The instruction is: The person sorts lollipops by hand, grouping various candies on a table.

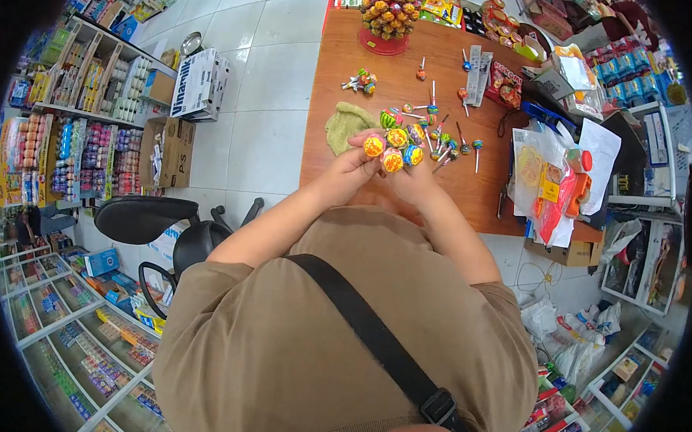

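1. From my remote seat I see the left hand [349, 166] and right hand [417, 182] meet above the near part of the table [344, 56], their fingers pinching the sticks of a lollipop bunch [394, 147].
2. The heads point up and fan out, I judge to keep the wrappers apart.
3. Just beyond the bunch lie loose lollipops [440, 135] and a green cloth [343, 124]. A lollipop stand [387, 19] sits at the far edge.
4. Plastic bags [549, 181] crowd the right side, and nothing blocks the hands.
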`<state>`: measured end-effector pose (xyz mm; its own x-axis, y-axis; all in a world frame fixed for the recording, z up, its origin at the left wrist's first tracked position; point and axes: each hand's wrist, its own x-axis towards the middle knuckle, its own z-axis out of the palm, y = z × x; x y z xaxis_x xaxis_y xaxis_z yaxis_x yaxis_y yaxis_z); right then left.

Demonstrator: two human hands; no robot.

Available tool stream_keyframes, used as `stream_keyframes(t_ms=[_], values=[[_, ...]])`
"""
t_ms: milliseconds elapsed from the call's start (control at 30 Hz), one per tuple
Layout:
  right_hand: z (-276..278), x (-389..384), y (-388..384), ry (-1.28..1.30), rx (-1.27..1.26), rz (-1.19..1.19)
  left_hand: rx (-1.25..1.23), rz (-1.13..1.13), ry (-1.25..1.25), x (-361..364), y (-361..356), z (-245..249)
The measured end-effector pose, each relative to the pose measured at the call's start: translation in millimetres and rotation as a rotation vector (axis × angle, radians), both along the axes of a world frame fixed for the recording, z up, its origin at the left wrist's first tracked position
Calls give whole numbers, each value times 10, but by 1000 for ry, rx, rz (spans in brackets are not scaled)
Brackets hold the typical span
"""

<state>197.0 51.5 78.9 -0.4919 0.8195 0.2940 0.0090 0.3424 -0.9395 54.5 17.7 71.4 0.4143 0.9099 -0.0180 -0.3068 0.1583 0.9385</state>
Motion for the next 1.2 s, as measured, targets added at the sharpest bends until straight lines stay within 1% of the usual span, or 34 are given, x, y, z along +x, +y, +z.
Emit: stream_keyframes(t_ms=[33, 100, 167, 200, 233, 300, 333, 367, 467, 500, 600, 633, 700, 733, 767, 800, 833, 867, 933, 1000, 1067, 1167, 1200], values=[[16, -15, -7, 28, -9, -17, -10, -1, -20, -2, 0, -6], [44, -16, -41, 39, -141, -31, -34, -10, -65, 17, 0, -33], [24, -4, -60, 11, -185, -59, -57, -34, 12, -6, 21, -81], [-10, -3, -53, -22, -162, -79, -68, -45, 51, -14, 30, -87], [-31, -2, -42, -54, -138, -98, -54, -28, 101, -4, 33, -77], [-13, 14, -26, -208, 4, -185, -25, 6, 201, 17, 42, -29], [-10, 20, -16, -286, 74, -229, -49, -3, 283, 10, 61, -30], [-141, -6, 10, -201, 55, -251, -74, -13, 366, -7, 93, -36], [-179, -13, 52, -193, -110, -253, -83, 3, 552, -50, 96, -166], [-151, -6, 78, -228, -65, -270, -73, 14, 602, -64, 99, -210], [-29, 109, 196, -523, -295, -190, 151, 139, 948, -315, 244, -164], [-141, 134, 220, -640, -78, -229, 317, 196, 950, -349, 276, -72], [-250, 156, 217, -708, -11, -161, 641, 323, 934, -396, 324, 167], [-233, 150, 226, -748, 26, -125, 754, 207, 967, -386, 333, 281], [-183, 137, 194, -940, -64, -40, 879, 99, 985, -331, 354, 395], [-447, 134, 205, -983, -64, -1, 1025, 1, 987, -229, 418, 459], [-79, 96, 148, -1087, -129, 117, 910, -151, 1077, -118, 422, 483], [-249, 81, 121, -991, -183, 79, 801, -301, 1164, -26, 389, 501], [-209, 85, 8, -985, 210, 202, 852, -339, 1227, 41, 370, 355], [-223, 38, -63, -1122, 144, 235, 518, -588, 1499, 120, 397, 306], [-301, 69, -144, -1104, 146, 261, 439, -551, 1414, 81, 358, 69], [-316, 59, -219, -1057, 94, 256, 270, -776, 1436, 99, 379, 80], [-308, 50, -249, -1038, 65, 249, 253, -765, 1414, 96, 367, 48]])
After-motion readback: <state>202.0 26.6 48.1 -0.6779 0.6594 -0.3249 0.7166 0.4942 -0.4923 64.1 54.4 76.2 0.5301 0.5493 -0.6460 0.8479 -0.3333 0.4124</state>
